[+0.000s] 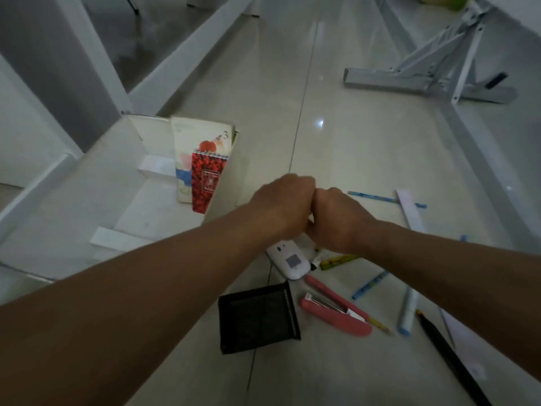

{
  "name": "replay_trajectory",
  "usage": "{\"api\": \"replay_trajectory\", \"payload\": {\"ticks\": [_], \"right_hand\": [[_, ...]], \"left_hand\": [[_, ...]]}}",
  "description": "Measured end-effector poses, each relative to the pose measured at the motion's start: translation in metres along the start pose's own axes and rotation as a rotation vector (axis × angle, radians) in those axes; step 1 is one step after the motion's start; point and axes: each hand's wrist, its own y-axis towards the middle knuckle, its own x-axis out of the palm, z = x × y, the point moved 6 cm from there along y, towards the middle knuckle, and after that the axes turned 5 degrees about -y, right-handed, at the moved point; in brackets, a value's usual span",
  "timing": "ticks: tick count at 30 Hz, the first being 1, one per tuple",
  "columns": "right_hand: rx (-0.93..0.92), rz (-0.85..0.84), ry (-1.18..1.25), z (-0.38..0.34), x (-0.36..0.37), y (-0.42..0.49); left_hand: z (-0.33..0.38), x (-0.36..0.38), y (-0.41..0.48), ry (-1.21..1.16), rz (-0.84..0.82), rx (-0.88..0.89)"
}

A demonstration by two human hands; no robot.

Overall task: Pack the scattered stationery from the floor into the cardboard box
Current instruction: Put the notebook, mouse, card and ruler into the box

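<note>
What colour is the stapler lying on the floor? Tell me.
Pink: the stapler lies open, right of the black mesh holder. Head view, the only one, shows it.

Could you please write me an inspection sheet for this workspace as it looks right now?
Surface: glossy pale tiled floor, dim light.
Job's things: open white cardboard box holding two upright notebooks; on the floor a pink stapler, black mesh holder, blue pens, white ruler.
Clutter: small white device beside the stapler.
Hands: left hand and right hand closed, pressed together; contents hidden.
Cables: nothing seen.
Surroundings: white metal table frames.
</note>
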Motion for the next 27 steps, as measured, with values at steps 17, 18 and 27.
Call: {"api": "replay_trajectory", "payload": {"ticks": [17,18,27], "right_hand": [[0.028,0.02,0.216,0.009,0.063,-0.047],[0.039,0.028,0.224,0.007,0.066,-0.047],[0.286,-0.061,0.647,0.027,0.014,-0.022]], "left_hand": [[-0.022,0.075,0.0,0.55,-0.363,0.213],[-0.024,0.073,-0.002,0.546,-0.343,0.218],[-0.004,-0.001,0.003,0.274,-0.082,0.22]]}}
